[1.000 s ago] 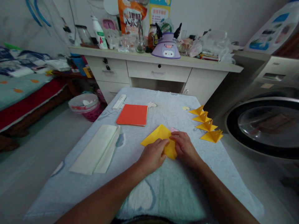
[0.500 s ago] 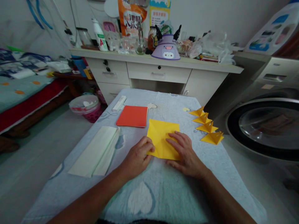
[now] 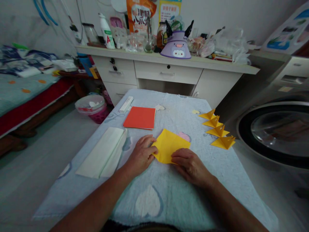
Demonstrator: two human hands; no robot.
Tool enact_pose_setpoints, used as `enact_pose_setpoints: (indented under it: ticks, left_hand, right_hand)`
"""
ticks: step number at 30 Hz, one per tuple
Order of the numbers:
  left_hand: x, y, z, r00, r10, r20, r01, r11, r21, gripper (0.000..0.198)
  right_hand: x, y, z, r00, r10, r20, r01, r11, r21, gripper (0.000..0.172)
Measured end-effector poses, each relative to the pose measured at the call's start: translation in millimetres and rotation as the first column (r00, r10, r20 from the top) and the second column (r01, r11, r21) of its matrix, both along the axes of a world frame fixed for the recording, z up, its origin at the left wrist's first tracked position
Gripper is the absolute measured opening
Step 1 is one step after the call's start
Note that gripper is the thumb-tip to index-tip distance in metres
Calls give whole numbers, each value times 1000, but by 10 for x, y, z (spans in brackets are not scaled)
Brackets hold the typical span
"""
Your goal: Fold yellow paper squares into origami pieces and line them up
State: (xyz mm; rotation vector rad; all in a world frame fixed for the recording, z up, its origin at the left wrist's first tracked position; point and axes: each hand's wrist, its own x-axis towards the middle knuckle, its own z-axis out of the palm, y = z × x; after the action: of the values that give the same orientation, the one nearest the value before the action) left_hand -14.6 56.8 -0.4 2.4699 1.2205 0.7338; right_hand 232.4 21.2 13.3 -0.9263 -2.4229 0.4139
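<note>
A yellow sheet of origami paper [image 3: 169, 145] lies turned at an angle on the cloth-covered table, with faint creases across it. My left hand [image 3: 143, 151] pinches its left corner between thumb and fingers. At the near right edge, my right hand [image 3: 189, 162] has its fingers closed on the paper, the thumb partly hidden below. Beyond the left hand rests a stack of red paper [image 3: 140, 118]. Several folded yellow paper pieces [image 3: 223, 142] with upright points stand in a row on the right.
A folded pale cloth or paper [image 3: 102, 153] lies on the left of the table [image 3: 149, 201], and a narrow white box [image 3: 126, 104] sits farther back. Behind stands a cluttered white desk [image 3: 166, 71]. A waste bin [image 3: 93, 108] is at left, a washing machine [image 3: 277, 129] at right.
The yellow paper has turned from nearly square-on to a slant. My right hand went from lying spread on it to gripping its near edge. The view shifted slightly.
</note>
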Motion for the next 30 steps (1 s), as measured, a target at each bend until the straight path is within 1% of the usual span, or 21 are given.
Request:
enact_pose_setpoints:
  ticks: [4, 7, 9, 11, 13, 14, 18, 21, 24, 27, 30]
  left_hand:
    - [-47, -26, 76, 990, -8, -138, 18, 997, 69, 20]
    - [-84, -41, 133, 985, -4, -173, 15, 998, 61, 17]
    - [-116, -40, 149, 989, 14, -148, -15, 1000, -4, 16]
    - [-149, -33, 149, 994, 27, -105, -39, 993, -109, 14]
    - [-170, -27, 139, 998, 30, -62, -41, 979, -198, 12]
    - [-173, -27, 131, 999, 32, -42, -41, 974, -222, 11]
    - [-136, -41, 95, 998, 54, 16, -49, 972, -229, 6]
    - [-97, -49, 79, 997, 73, 37, -63, 971, -230, 2]
    - [-83, -46, 79, 994, 101, 41, -89, 969, -230, 6]
    - [-86, -40, 78, 993, 112, 35, -101, 968, -229, 8]
    - [-90, -34, 71, 993, 114, 29, -105, 971, -217, 8]
  right_hand:
    - [-52, -3, -20, 996, -17, -86, 9, 995, -97, 18]
    - [-64, 5, -9, 995, -56, -79, 43, 986, -159, 17]
    - [-62, 13, -10, 993, -84, -77, 69, 981, -182, 16]
    - [-57, 23, -24, 988, -129, -81, 111, 976, -189, 15]
    - [-52, 36, -45, 981, -174, -83, 156, 969, -192, 15]
    - [-51, 42, -55, 979, -188, -84, 169, 966, -194, 14]
    - [-50, 64, -89, 971, -228, -77, 208, 956, -206, 13]
    - [-43, 77, -119, 954, -296, -53, 282, 942, -184, 13]
    - [-28, 88, -160, 935, -354, -40, 344, 927, -150, 13]
    - [-18, 96, -192, 925, -379, -24, 373, 919, -126, 14]
    - [-15, 105, -202, 916, -401, -12, 397, 910, -123, 19]
